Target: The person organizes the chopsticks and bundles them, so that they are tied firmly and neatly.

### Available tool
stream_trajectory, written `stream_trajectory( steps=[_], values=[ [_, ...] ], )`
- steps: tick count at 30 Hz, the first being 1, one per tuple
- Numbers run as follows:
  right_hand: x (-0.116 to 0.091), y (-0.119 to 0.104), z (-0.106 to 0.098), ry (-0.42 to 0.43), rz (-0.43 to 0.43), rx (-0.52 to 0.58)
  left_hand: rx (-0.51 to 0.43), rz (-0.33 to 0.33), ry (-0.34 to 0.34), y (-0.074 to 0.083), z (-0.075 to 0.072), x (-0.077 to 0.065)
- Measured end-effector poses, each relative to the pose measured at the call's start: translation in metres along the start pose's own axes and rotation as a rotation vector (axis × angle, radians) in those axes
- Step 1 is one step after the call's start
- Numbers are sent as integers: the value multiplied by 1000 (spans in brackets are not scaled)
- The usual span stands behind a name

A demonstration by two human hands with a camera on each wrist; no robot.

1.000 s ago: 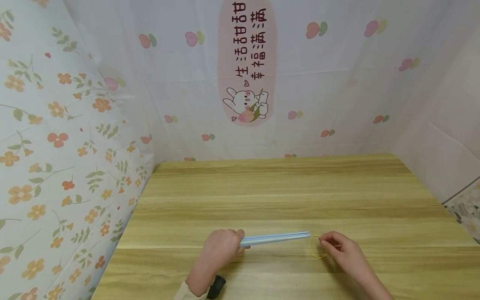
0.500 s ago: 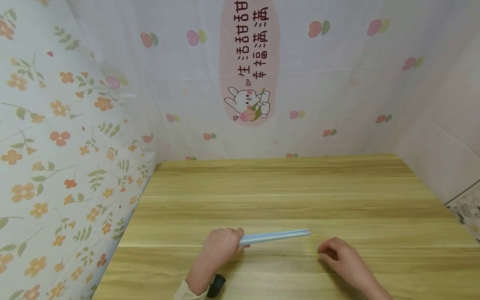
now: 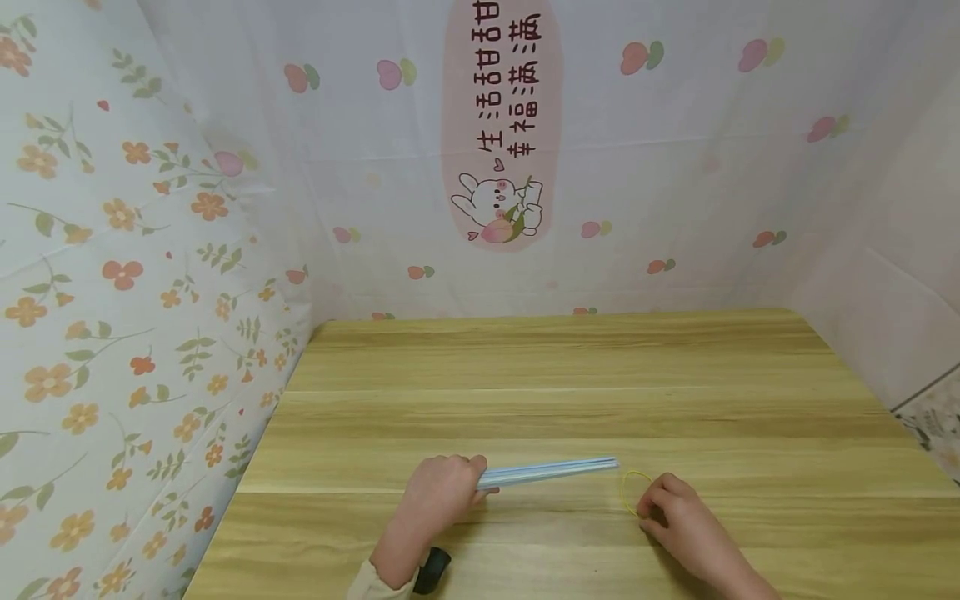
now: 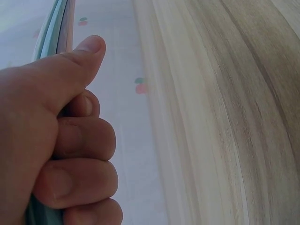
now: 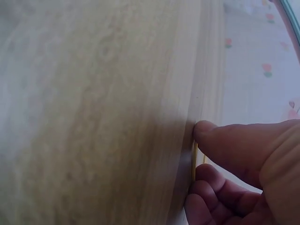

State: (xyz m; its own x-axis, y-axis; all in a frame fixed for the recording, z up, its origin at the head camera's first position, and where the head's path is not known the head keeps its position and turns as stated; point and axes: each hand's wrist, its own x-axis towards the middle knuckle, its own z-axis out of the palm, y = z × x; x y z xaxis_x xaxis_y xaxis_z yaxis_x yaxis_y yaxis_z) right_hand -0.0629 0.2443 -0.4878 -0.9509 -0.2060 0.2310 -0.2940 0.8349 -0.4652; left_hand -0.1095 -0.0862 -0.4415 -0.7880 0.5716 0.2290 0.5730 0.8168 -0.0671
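My left hand [image 3: 442, 492] grips one end of a bundle of thin, pale blue straw-like sticks [image 3: 551, 472]. The bundle points right, just above the table. Up close in the left wrist view, the sticks [image 4: 54, 30] look green, blue and pinkish, with fingers curled round them and the thumb laid along them. Off the bundle's free end, my right hand [image 3: 684, 523] holds a thin yellow rubber band [image 3: 623, 493] at its fingertips. The band's loop opens toward the sticks, apart from them. Seen from the right wrist, the band [image 5: 195, 161] runs between thumb and fingers.
The wood-grain table [image 3: 570, 375] spreads out beyond both hands. A printed curtain [image 3: 637, 167] hangs along its back edge, and a flowered cloth [image 3: 150, 333] covers the left side. A black strap [image 3: 432, 571] sits at the left wrist.
My right hand has shifted slightly down, its fingertips now at the lower part of the rubber band loop. The left hand and bundle stay nearly still, the bundle's free end slightly higher.
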Motion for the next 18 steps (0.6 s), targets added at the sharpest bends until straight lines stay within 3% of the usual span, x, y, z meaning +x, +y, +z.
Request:
stream_trajectory(
  steps=[9,18],
  values=[
    [0,-1,8,91,-84,-40,-13,1,6,-1,0,-2],
    [1,-10,2,-5,117,21,-11,10,7,-2,1,-3]
  ],
)
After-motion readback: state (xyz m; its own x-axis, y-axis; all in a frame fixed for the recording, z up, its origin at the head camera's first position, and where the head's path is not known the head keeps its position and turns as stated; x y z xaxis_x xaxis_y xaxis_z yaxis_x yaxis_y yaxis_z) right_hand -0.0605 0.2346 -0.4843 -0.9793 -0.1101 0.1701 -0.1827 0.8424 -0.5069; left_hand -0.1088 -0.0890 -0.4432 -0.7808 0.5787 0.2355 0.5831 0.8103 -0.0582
